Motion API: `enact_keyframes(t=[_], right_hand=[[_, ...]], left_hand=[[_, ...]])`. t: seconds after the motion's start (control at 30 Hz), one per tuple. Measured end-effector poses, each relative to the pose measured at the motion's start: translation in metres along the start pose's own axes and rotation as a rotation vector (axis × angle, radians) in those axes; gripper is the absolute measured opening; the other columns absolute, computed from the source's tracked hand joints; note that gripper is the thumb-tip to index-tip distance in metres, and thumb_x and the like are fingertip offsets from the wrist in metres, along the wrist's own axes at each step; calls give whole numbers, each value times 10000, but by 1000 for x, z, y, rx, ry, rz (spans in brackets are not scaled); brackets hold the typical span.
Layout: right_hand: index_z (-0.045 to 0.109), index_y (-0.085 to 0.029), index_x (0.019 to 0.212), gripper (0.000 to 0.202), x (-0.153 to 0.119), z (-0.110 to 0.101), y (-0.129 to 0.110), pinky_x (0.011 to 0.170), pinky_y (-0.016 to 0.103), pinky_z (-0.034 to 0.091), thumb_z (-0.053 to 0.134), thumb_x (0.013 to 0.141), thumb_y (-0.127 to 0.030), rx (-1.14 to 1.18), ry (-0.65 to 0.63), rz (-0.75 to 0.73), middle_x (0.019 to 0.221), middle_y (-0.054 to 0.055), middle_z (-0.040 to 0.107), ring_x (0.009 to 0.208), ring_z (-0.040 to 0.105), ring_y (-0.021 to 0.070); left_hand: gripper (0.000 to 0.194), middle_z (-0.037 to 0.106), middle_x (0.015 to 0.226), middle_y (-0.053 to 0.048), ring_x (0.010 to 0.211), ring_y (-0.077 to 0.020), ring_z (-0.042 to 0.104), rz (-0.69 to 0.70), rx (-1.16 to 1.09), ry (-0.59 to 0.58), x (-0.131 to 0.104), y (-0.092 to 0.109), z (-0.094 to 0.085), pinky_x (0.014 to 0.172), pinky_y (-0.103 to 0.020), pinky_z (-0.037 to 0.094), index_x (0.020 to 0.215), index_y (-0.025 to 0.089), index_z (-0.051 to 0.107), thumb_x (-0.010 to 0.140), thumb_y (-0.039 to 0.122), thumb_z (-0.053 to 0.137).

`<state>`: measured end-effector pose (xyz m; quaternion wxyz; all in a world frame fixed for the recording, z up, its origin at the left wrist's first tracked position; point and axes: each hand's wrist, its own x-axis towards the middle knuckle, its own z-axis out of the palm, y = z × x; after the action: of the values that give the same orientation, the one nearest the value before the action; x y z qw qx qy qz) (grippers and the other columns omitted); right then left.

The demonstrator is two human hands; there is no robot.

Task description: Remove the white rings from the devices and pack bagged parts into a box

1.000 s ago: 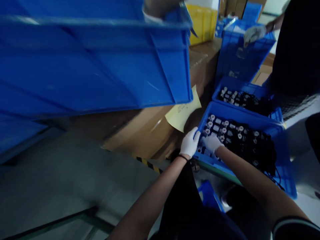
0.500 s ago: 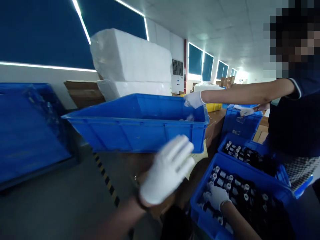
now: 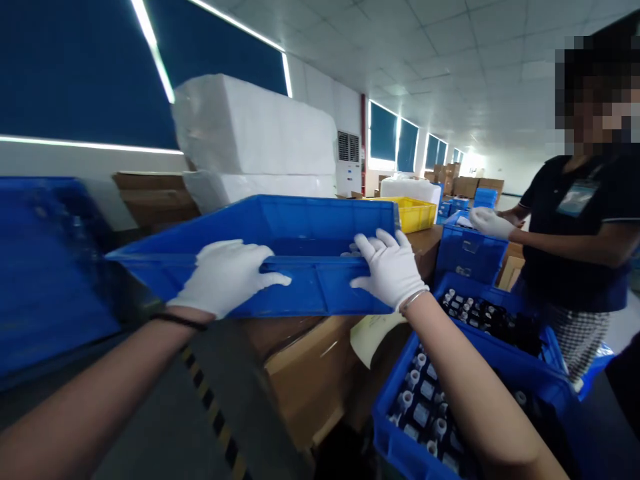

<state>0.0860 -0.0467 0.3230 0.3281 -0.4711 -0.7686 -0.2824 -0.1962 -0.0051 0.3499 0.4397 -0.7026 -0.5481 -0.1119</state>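
Both my hands wear white gloves and are at the near rim of a large blue plastic crate [image 3: 320,293]. Over the rim's left part go the fingers of my left hand [image 3: 225,277], its thumb pressed along the outer wall. Near the right corner my right hand [image 3: 390,267] grips the same rim, fingers inside and thumb outside. A few small whitish pieces lie in the crate beside my right fingers, too hidden to name. Below my right forearm stands a blue crate [image 3: 383,427] of dark bottles [image 3: 420,413] with white necks.
The large crate rests on cardboard boxes [image 3: 310,373]. Right of it are another blue bottle crate [image 3: 555,347], a tall blue bin [image 3: 470,253] and a co-worker [image 3: 565,220] in white gloves. Behind stand wrapped white bales [image 3: 280,133] and a yellow crate [image 3: 415,213]. Striped tape [image 3: 215,417] marks the floor.
My right hand has left the bottles for the large crate's rim. My left hand has moved left and up onto that rim. The co-worker's hand has come off the crate.
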Motion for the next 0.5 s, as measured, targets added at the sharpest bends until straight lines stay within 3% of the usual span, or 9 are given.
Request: enact_keyframes(t=[0.07, 0.13, 0.2, 0.27, 0.33, 0.4, 0.5], right_hand=[[648, -206, 1125, 425, 7, 5, -5, 1070, 524, 296, 740, 782, -440, -24, -118, 51, 1004, 90, 714, 987, 632, 278], [661, -199, 982, 314, -1, 9, -13, 1051, 505, 315, 737, 783, -430, -70, -133, 92, 849, 68, 706, 839, 645, 251], [644, -195, 907, 272, -17, 11, -22, 1053, 499, 315, 719, 797, -433, -119, -82, 100, 782, 60, 677, 788, 632, 243], [626, -199, 854, 212, -35, 11, -31, 1055, 505, 313, 670, 842, -405, -153, -33, 92, 740, 53, 648, 749, 614, 233], [615, -204, 815, 173, -48, 13, -37, 1059, 521, 306, 620, 878, -364, -171, -1, 101, 711, 49, 629, 714, 597, 225], [610, -209, 786, 146, -57, 15, -39, 1053, 526, 312, 603, 882, -318, -177, 21, 119, 688, 44, 621, 689, 585, 217], [606, -214, 763, 112, -63, 21, -36, 1035, 507, 339, 629, 853, -277, -171, 69, 127, 676, 34, 626, 682, 583, 207]], left_hand=[[552, 712, 875, -88, 923, -277, 621, -11, -74, -26, -10, -1, -9, 880, -350, 420, 871, 196, 680, 792, 712, 499], [557, 726, 963, -97, 975, -293, 629, -12, -269, -119, -13, -9, -19, 918, -362, 428, 907, 221, 702, 814, 702, 438], [601, 733, 1049, -70, 1014, -269, 644, -31, -565, -287, -8, -23, -27, 936, -333, 442, 936, 256, 729, 864, 682, 311], [612, 724, 1128, -48, 1038, -247, 657, -39, -760, -496, 8, -40, -29, 939, -307, 455, 1017, 277, 747, 861, 681, 314], [642, 691, 1214, -82, 1075, -285, 653, -16, -698, -668, 31, -50, -24, 935, -328, 467, 1165, 274, 716, 726, 707, 535], [912, 632, 1299, -147, 1151, -358, 612, 1, -517, -783, 56, -46, -15, 947, -381, 466, 1357, 263, 590, 546, 656, 724], [1204, 523, 1402, -222, 1253, -416, 526, 62, -398, -772, 89, -13, -6, 988, -456, 440, 1533, 265, 307, 484, 614, 785]])
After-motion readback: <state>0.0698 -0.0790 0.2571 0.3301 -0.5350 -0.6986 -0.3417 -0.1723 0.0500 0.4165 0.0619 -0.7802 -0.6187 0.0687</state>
